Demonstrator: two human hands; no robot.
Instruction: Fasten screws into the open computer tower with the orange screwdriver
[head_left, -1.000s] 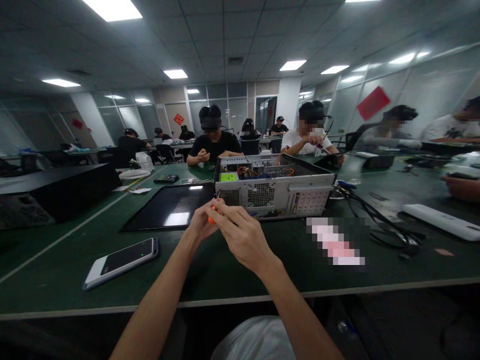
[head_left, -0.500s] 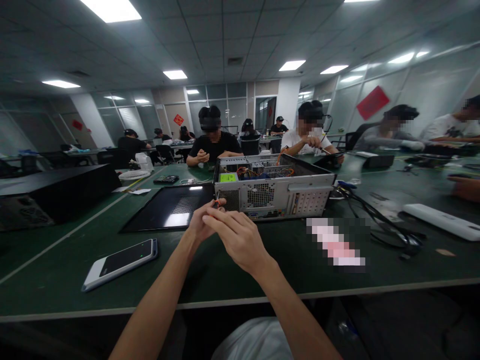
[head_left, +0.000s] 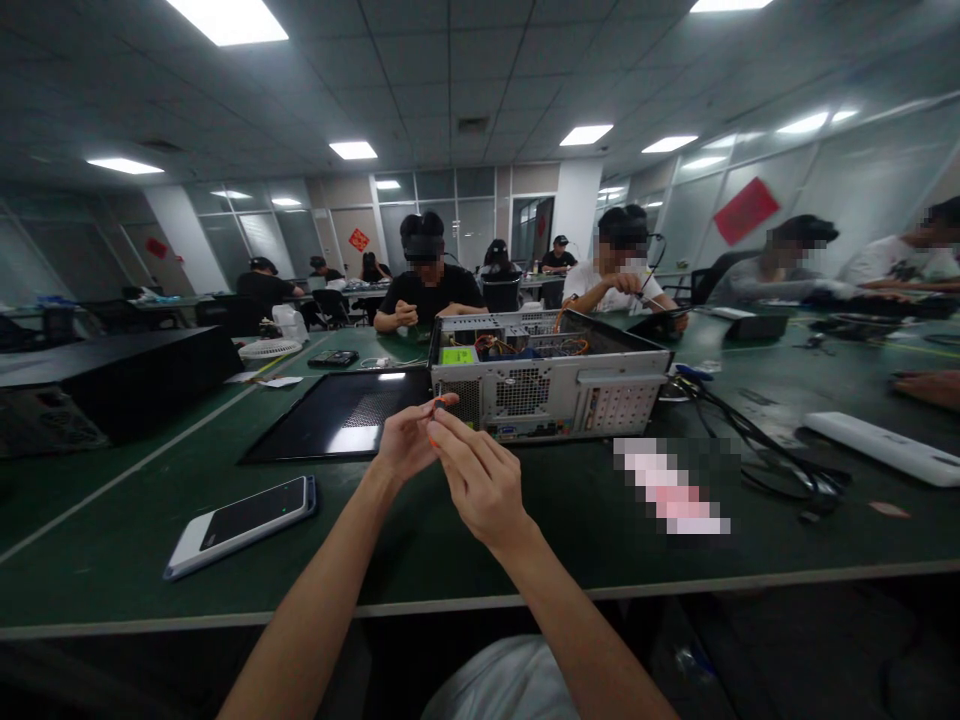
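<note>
My left hand (head_left: 403,446) and my right hand (head_left: 480,482) meet above the green table (head_left: 450,540), just in front of an open grey computer case (head_left: 551,375). Both pinch a small orange object (head_left: 436,407), mostly hidden by the fingers; what it is I cannot tell. The case lies with its rear panel toward me and coloured wires show inside.
A black side panel (head_left: 341,413) lies left of the case. A smartphone (head_left: 241,525) rests at the near left. Black cables (head_left: 757,445) and a white bar (head_left: 885,447) lie to the right. A black box (head_left: 112,375) stands far left. Several people work across the table.
My right hand has turned and drawn slightly back, with its fingers now pinching at the orange object. The left hand stays nearly still.
</note>
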